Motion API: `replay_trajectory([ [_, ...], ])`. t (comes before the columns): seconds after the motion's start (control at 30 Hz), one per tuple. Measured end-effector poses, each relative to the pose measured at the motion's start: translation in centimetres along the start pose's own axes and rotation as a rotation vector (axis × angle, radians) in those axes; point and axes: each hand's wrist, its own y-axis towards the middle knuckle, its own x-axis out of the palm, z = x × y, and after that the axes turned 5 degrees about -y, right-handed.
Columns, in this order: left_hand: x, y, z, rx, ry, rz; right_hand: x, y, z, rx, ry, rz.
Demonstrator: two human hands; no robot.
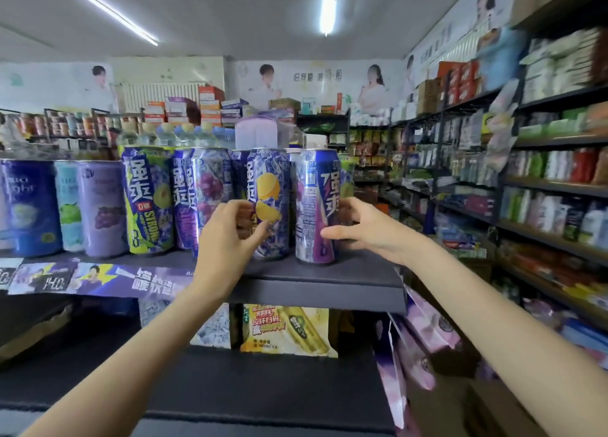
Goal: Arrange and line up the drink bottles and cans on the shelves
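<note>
Purple cans stand on the shelf (329,273): my left hand (227,235) pinches the lemon can (268,203), my right hand (360,227) wraps the end can (317,206) (both upright).

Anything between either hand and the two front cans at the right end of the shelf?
Nothing visible. The left hand already grips the lemon can, and the right hand grips the purple can. Both cans stand upright at the shelf front.
</note>
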Motion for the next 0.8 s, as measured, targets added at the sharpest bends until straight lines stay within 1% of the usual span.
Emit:
replay_trajectory([
  [0.17,-0.8,0.1,-1.1,-0.004,0.196,-0.206,2.9,-0.8,-0.1,0.112,-0.071,0.199],
  [0.23,-0.7,0.2,-0.9,-0.072,0.208,-0.289,3.8,-0.9,-0.6,0.137,-0.098,0.249],
  [0.3,-0.6,0.4,-0.9,-0.146,0.159,-0.329,4.5,-0.9,-0.8,0.162,-0.098,0.329],
  [0.33,-0.5,0.4,-1.1,-0.158,0.137,-0.336,4.9,-0.8,-0.8,0.175,-0.123,0.391],
  [0.43,-0.4,0.2,-1.5,-0.122,0.155,-0.335,6.2,-0.1,-0.5,0.206,-0.253,0.598],
  [0.5,-0.4,0.1,-1.6,-0.110,0.141,-0.327,6.8,0.8,-0.5,0.239,-0.336,0.692],
  [0.6,-0.5,0.1,-1.7,-0.102,0.123,-0.337,6.9,1.9,-0.7,0.305,-0.456,0.772],
  [0.8,-0.2,0.7,-1.7,-0.123,0.077,-0.347,7.0,3.1,-0.8,0.417,-0.559,0.849],
])
